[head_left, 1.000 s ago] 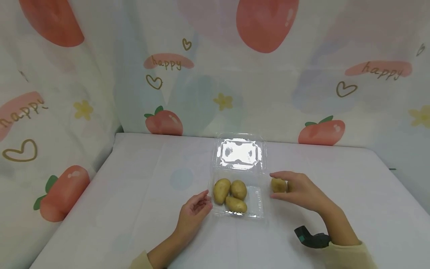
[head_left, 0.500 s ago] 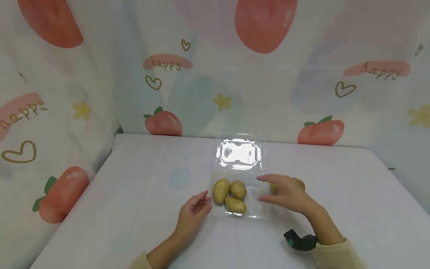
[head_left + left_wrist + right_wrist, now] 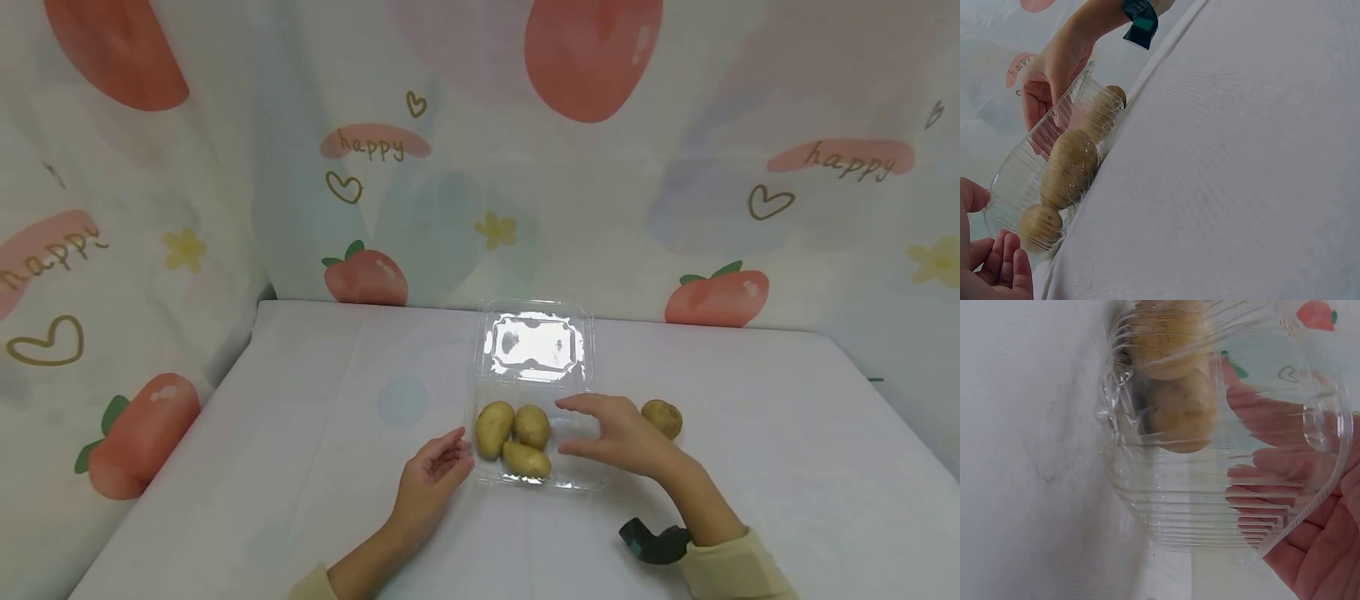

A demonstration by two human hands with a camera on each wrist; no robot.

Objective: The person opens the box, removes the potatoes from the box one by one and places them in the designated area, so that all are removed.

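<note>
A clear plastic container (image 3: 567,481) lies with its lid (image 3: 536,342) folded back. Several potatoes (image 3: 494,429) sit in its left part, also visible through the wall in the left wrist view (image 3: 1070,169). My left hand (image 3: 432,483) touches the container's left edge, fingers loosely bent; the left wrist view has its thumb at the rim. Over the container's right part is my right hand (image 3: 618,435), thumb and fingers spread apart. Seen through the clear plastic in the right wrist view, the right hand's fingers (image 3: 1272,481) hold nothing. Its palm hides part of the container's right side.
Another potato (image 3: 663,419) lies on the white-covered table (image 3: 337,467), just behind and right of my right hand. A dark device (image 3: 652,543) is at my right wrist. Patterned cloth (image 3: 450,183) hangs behind the table and at its left.
My right hand has moved left, from over the potatoes on the right to over the container's right side. One potato there is now fully in view; another is out of sight. My left hand has stayed put.
</note>
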